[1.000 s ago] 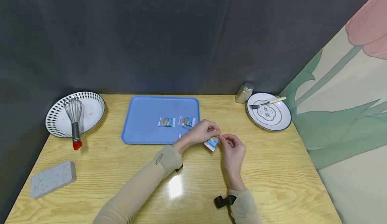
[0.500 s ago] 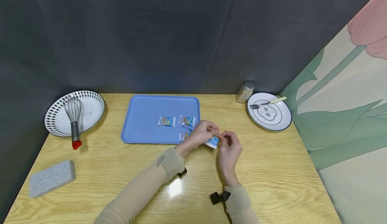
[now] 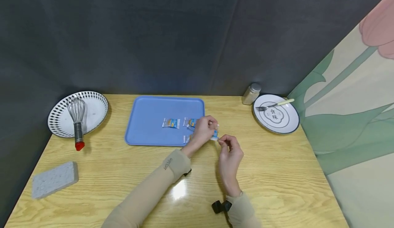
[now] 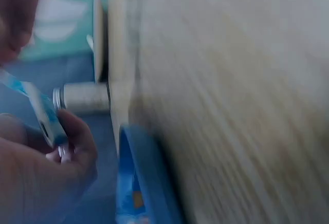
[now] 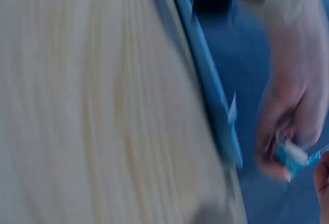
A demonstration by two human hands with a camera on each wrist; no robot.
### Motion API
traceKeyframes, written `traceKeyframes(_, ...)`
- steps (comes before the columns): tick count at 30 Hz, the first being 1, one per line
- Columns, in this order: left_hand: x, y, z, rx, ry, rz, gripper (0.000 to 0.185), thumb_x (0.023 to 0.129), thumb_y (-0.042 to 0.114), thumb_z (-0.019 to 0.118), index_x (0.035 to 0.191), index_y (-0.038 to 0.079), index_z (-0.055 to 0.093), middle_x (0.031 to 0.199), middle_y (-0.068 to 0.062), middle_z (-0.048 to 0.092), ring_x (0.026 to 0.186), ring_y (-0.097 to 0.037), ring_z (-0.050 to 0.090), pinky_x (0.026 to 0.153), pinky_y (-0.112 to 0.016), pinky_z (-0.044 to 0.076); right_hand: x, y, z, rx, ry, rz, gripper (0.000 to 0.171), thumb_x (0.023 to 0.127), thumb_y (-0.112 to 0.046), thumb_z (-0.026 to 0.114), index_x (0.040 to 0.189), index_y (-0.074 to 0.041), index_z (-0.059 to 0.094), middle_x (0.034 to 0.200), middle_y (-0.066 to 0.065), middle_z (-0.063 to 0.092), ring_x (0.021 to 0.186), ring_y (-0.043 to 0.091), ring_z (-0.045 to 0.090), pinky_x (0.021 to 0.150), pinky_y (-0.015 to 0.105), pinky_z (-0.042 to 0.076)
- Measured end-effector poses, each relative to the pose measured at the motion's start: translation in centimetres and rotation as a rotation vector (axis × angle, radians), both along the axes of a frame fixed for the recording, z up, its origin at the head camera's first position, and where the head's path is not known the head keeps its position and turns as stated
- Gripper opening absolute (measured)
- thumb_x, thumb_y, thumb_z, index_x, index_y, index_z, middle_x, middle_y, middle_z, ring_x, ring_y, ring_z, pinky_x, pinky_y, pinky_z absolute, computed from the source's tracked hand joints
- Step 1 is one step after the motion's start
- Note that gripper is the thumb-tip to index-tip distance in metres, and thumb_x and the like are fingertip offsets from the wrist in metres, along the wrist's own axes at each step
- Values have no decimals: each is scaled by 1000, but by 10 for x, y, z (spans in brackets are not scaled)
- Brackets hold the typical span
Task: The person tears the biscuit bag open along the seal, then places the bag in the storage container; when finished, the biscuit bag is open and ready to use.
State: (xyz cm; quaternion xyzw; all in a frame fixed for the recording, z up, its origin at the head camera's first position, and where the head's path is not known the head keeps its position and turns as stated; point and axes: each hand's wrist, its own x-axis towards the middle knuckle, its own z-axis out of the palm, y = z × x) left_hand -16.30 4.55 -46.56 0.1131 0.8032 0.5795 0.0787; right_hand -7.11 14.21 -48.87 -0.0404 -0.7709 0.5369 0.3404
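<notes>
My left hand (image 3: 203, 130) pinches a small blue-and-white snack packet (image 3: 214, 135) above the right edge of the blue tray (image 3: 147, 141). The right hand (image 3: 230, 156) is close beside it, thumb and forefinger together at the packet's near end. In the right wrist view, a narrow blue strip of the snack packet (image 5: 291, 156) runs from the left fingers towards the right fingertips. Similar snack packets lie on the tray, one (image 3: 171, 123) near its middle and others partly hidden by the left hand. Both wrist views are blurred.
At the left, a whisk (image 3: 78, 122) lies across a patterned plate (image 3: 98, 101), behind a grey speckled block (image 3: 55, 180). A capped jar (image 3: 251, 94) stands at the back right, by a white plate (image 3: 284, 123) bearing a fork (image 3: 284, 102).
Both hands have shifted slightly left and away from me with the snack packet. The gap between the fingertips of the two hands has widened, and less of the packet shows.
</notes>
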Motion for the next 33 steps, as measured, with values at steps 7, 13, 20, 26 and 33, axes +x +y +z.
traceKeyframes(7, -9, -5, -3, -15, 20, 39, 13, 106, 3, 65, 107, -4, 77, 90, -12, 76, 82, -23, 72, 65, -25, 51, 8, -5, 9, 3, -59, 43, 10, 93, 12, 76, 90, 5, 69, 88, 12, 72, 82, 17, 65, 79, 16, 51)
traceKeyframes(13, -6, -12, -3, 71, -24, 87, 14, 107, 8, 67, 109, -1, 78, 96, -11, 75, 90, -23, 71, 75, -31, 56, 3, 2, 12, -64, -109, 130, 8, 96, 6, 75, 98, 9, 68, 93, 17, 71, 82, 13, 65, 72, 16, 53)
traceKeyframes(20, 7, -44, 6, 326, -100, 180, 14, 104, 5, 70, 109, -7, 76, 97, -14, 78, 86, -15, 72, 76, -29, 56, -10, 8, 22, -278, -55, 249, 27, 98, 14, 68, 123, 16, 59, 118, 27, 63, 98, 13, 68, 84, 21, 58)
traceKeyframes(26, 16, -78, 4, 499, -180, 283, 15, 102, -3, 70, 110, -15, 71, 85, -7, 77, 72, -8, 67, 67, -24, 56, -15, -2, 16, -233, -187, 314, 34, 97, 13, 71, 128, 13, 56, 121, 29, 64, 97, 7, 66, 84, 18, 57)
traceKeyframes(33, 31, -115, -5, 642, -303, 343, 15, 102, -8, 65, 114, -17, 64, 87, -5, 72, 74, -11, 68, 69, -24, 61, -18, -24, 11, -193, -322, 483, 39, 97, 13, 71, 132, 16, 54, 118, 30, 69, 98, 21, 71, 84, 18, 57)
